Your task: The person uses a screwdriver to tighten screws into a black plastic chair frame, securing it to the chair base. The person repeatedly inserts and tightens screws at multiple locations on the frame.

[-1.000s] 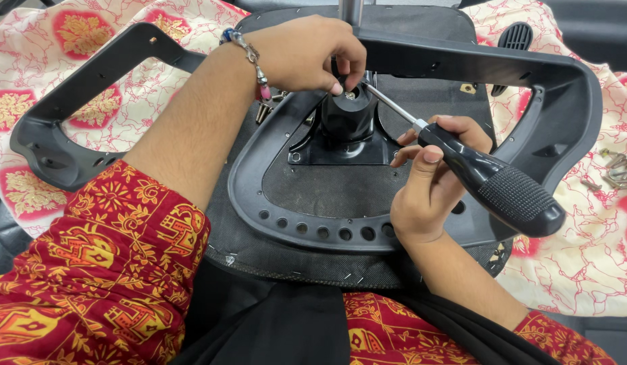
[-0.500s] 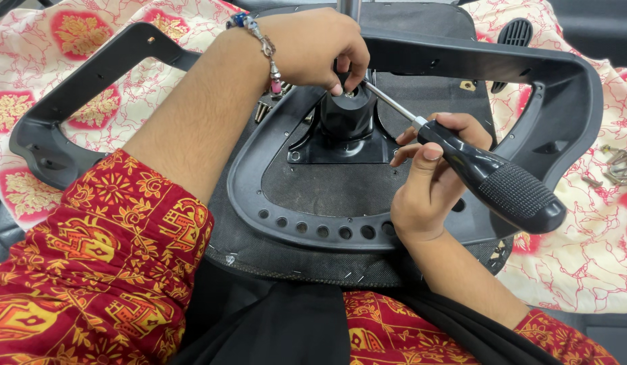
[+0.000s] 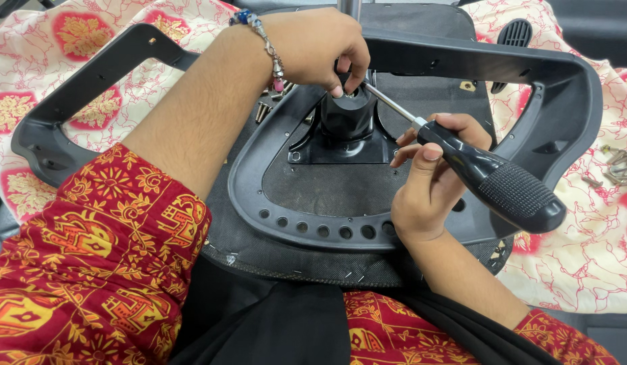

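while the right hand keeps its screwdriver angled, nothing shifts (left hand included).

Screwdriver: handle was black, shaft silver. Chair frame and hub were black. Seat underside was dark grey weave. Sleeve was red with orange-yellow floral print. Cloth was cream with pink-red medallions, gold motifs. Bracelet was silver with blue and pink beads. Loose screws were silver-grey.
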